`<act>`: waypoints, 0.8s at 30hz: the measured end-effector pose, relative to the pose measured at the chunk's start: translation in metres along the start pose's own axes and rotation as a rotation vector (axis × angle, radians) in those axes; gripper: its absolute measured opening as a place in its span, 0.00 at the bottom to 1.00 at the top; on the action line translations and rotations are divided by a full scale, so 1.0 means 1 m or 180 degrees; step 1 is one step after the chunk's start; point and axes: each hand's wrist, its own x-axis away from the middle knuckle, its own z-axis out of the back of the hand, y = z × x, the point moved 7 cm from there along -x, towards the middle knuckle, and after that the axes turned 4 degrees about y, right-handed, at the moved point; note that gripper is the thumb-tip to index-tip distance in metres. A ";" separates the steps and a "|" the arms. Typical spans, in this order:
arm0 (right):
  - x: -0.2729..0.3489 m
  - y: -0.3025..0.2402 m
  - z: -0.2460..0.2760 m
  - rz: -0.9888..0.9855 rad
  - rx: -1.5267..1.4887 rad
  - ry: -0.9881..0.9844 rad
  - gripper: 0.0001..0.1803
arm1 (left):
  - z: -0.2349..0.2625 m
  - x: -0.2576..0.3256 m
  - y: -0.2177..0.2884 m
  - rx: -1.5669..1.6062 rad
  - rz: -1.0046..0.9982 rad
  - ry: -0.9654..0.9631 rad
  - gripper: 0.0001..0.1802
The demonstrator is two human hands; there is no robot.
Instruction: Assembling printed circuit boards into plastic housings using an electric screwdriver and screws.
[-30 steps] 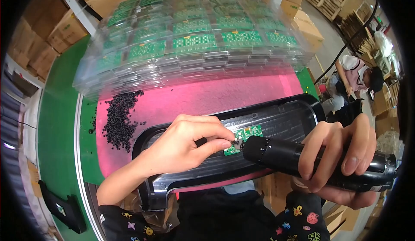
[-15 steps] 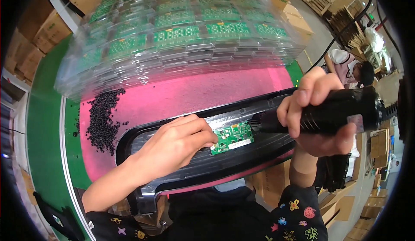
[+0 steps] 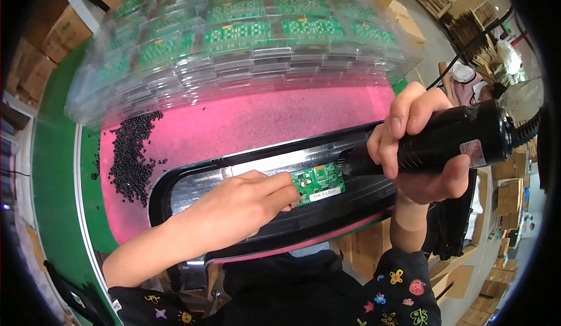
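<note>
A green circuit board [image 3: 318,185] with a white label strip lies inside a long black plastic housing [image 3: 193,194], whose hollow side faces up. My left hand [image 3: 251,203] is closed at the board's left end, thumb and forefinger gripping its edge; the fingertips are partly hidden. Wrapped around a black electric screwdriver [image 3: 435,142] is my right hand [image 3: 406,115]. The tool is held almost level, its tapered nose pointing left and meeting the board's right end. Where its tip touches, I cannot tell exactly.
Small black screws [image 3: 131,162] lie heaped on the pink mat [image 3: 263,112] at the left. Stacked clear plastic trays [image 3: 245,63] with green boards rise behind it. The tool's cord [image 3: 526,133] runs off right. Another person [image 3: 464,86] is at the far right.
My left hand has shifted slightly right, covering more of the board's left end. The screwdriver and my right hand have moved slightly left in the picture, with the nose still at the board.
</note>
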 end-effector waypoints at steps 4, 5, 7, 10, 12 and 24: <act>0.002 -0.002 -0.009 -0.0214 0.0516 0.0247 0.36 | 0.001 -0.003 0.001 0.0047 0.0151 -0.0103 0.06; 0.002 0.001 -0.012 -0.0146 0.0475 0.0281 0.36 | 0.000 -0.002 -0.001 0.0042 0.0162 -0.0110 0.06; 0.000 0.008 -0.016 -0.0164 0.0457 0.0284 0.36 | 0.000 -0.001 -0.004 0.0150 0.0246 -0.0109 0.06; -0.002 0.007 -0.015 -0.0146 0.0312 0.0106 0.35 | -0.001 -0.001 -0.002 0.0125 0.0285 -0.0151 0.06; -0.002 0.007 -0.013 -0.0093 0.0282 0.0249 0.35 | -0.001 0.001 -0.002 0.0179 0.0324 -0.0084 0.06; 0.024 -0.003 -0.041 -0.0031 -0.0398 -0.0241 0.31 | 0.027 0.007 -0.018 0.0475 0.0289 0.1142 0.08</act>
